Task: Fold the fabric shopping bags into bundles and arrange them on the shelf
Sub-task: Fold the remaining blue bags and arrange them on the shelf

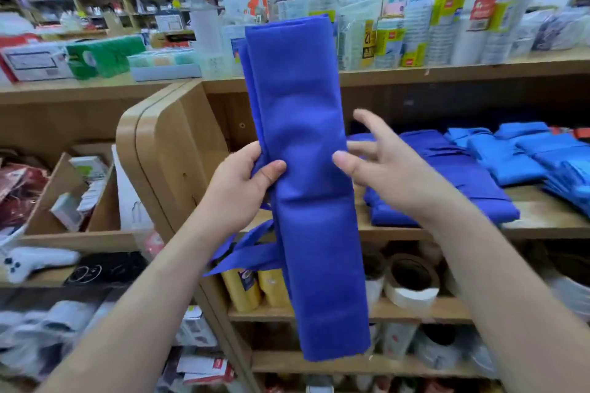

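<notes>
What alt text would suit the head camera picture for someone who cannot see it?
A person holds a long, folded dark blue fabric bag upright in a shop, the left hand gripping its left edge and the right hand open beside its right edge. More folded blue bags lie on the wooden shelf behind, to the right.

Single head-worn view, facing forward and down, near the shelf [546, 223]

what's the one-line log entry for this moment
step: folding | left hand: grips blue bag, long strip | right hand: open, beside bag | shelf: folded bags stacked
</notes>
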